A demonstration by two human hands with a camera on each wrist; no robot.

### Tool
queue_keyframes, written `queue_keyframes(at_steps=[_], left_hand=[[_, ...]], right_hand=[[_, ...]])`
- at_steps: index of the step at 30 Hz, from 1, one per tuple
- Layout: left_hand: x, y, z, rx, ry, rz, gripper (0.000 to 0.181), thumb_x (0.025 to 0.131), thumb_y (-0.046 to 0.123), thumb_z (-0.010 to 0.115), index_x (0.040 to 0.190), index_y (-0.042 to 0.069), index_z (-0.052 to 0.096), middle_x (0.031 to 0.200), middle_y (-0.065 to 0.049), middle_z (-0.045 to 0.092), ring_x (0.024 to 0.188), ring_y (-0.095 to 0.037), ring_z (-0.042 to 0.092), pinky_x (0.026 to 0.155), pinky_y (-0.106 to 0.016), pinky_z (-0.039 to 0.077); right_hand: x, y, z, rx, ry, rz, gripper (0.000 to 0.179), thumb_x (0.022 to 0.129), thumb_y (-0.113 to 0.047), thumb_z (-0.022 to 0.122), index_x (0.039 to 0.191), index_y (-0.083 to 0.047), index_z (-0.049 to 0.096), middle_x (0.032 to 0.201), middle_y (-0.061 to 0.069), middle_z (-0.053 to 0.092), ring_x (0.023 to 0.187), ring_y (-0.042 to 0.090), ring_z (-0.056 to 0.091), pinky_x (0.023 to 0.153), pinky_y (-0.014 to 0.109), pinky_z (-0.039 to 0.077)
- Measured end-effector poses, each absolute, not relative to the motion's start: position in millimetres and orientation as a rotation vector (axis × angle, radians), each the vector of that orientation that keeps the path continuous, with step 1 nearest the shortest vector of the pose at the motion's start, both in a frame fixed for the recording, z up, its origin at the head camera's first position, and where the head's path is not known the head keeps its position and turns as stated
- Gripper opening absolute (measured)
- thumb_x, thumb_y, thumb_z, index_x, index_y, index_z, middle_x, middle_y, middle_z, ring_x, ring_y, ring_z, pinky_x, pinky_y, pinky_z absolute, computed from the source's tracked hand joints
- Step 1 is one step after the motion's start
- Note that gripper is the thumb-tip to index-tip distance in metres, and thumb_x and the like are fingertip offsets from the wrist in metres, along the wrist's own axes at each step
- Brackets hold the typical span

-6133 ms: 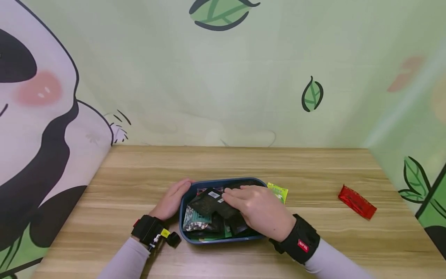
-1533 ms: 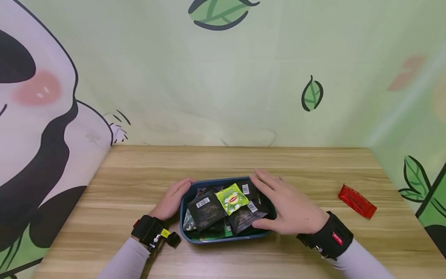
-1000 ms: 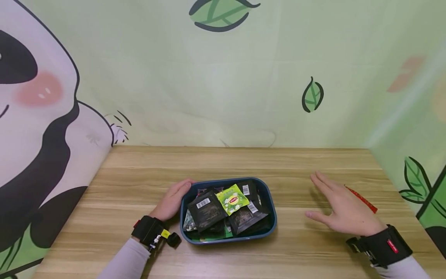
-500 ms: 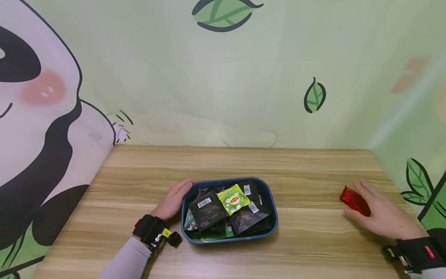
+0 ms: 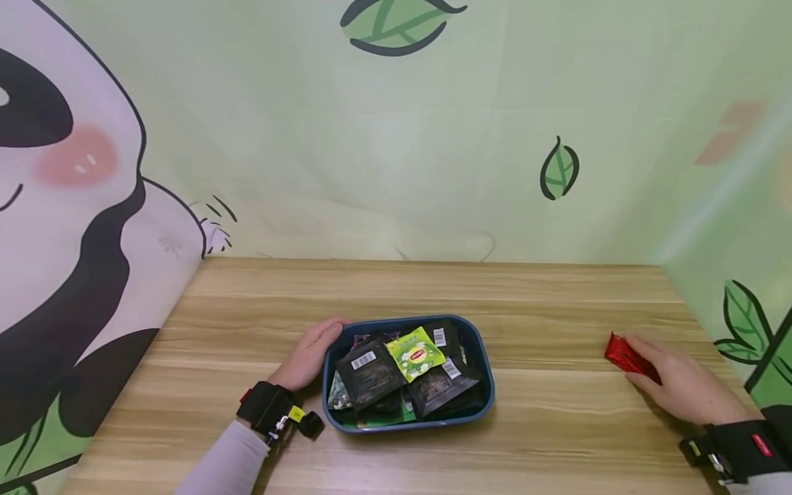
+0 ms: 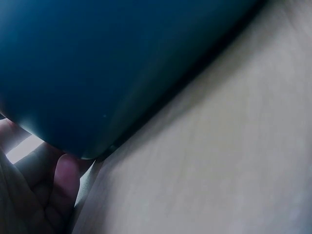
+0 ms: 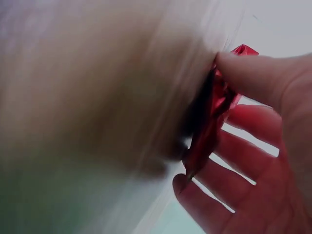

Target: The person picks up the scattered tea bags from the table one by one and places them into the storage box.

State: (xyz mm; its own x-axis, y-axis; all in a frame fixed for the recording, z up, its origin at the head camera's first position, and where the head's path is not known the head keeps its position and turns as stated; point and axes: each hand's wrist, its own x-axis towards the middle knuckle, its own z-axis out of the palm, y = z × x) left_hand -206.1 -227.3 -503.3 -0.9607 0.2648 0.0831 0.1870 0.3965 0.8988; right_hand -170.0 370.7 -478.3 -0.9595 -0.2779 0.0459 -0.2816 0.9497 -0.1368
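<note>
My right hand (image 5: 683, 379) pinches a small red foil packet (image 5: 623, 354) between thumb and fingers at the table's right side. The right wrist view shows the shiny red packet (image 7: 214, 114) between the thumb and the spread fingers, close to the tabletop. My left hand (image 5: 307, 357) rests against the left end of a blue plastic basin (image 5: 427, 424). In the left wrist view, fingers (image 6: 66, 178) touch the basin's lower edge; others are partly hidden. Inside the basin lie several black sachets (image 5: 371, 378), with a yellow-green Lipton tea bag sachet (image 5: 416, 353) on top.
The wood-grain table (image 5: 544, 440) meets a green printed backdrop (image 5: 297, 137) at its back and sides. Black straps with small cameras are on both wrists; the left wrist camera (image 5: 311, 425) sits near the basin's lower left corner.
My right hand has left the basin, moved right to the red packet and closed its thumb and fingers on it. The yellow-green sachet, earlier beside the basin, lies on top inside. My left hand stays.
</note>
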Motion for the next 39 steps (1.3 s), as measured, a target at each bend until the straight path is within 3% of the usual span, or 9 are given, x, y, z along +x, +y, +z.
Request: queue_keyframes(at_steps=[3, 13, 17, 27, 39], left_hand=[[-206, -228, -504, 0.431, 2.572, 1.626, 0.051, 0.105, 0.044, 0.033, 0.127, 0.009, 0.063, 0.121, -0.005, 0.066, 0.119, -0.021, 0.056, 0.106, -0.044, 0.038], [-205, -229, -505, 0.419, 2.58, 1.624, 0.05, 0.106, 0.042, 0.033, 0.128, 0.009, 0.063, 0.123, -0.005, 0.065, 0.12, -0.022, 0.055, 0.107, -0.045, 0.037], [-205, -229, -505, 0.424, 2.556, 1.637, 0.05, 0.106, 0.043, 0.033, 0.127, 0.01, 0.063, 0.122, -0.004, 0.066, 0.119, -0.021, 0.056, 0.106, -0.045, 0.038], [-206, -229, -506, 0.437, 2.555, 1.635, 0.049, 0.105, 0.044, 0.033, 0.126, 0.012, 0.064, 0.12, -0.002, 0.066, 0.117, -0.019, 0.057, 0.105, -0.043, 0.039], [-208, -229, -505, 0.462, 2.579, 1.625, 0.049, 0.106, 0.04, 0.033, 0.127, 0.008, 0.064, 0.121, -0.005, 0.066, 0.119, -0.022, 0.056, 0.106, -0.045, 0.037]], right_hand=[[-172, 368, -477, 0.445, -3.059, 0.211, 0.072, 0.084, -0.031, 0.074, 0.141, 0.006, 0.051, 0.131, 0.035, 0.055, 0.113, 0.05, 0.056, 0.087, 0.06, 0.047], [-178, 340, -461, 0.553, -2.994, 0.226, 0.062, 0.083, -0.028, 0.075, 0.136, 0.0, 0.06, 0.123, 0.027, 0.063, 0.105, 0.044, 0.062, 0.084, 0.057, 0.049], [-182, 311, -447, 0.615, -2.953, 0.271, 0.059, 0.085, -0.026, 0.074, 0.137, -0.003, 0.06, 0.126, 0.025, 0.063, 0.108, 0.044, 0.062, 0.086, 0.057, 0.049], [-195, 219, -412, 0.926, -2.735, 0.342, 0.053, 0.086, -0.027, 0.074, 0.136, -0.012, 0.064, 0.125, 0.009, 0.066, 0.106, 0.025, 0.065, 0.087, 0.044, 0.053], [-178, 123, -391, 1.336, -2.575, 0.465, 0.048, 0.091, -0.033, 0.067, 0.136, -0.014, 0.064, 0.132, 0.002, 0.063, 0.115, 0.016, 0.061, 0.094, 0.034, 0.049]])
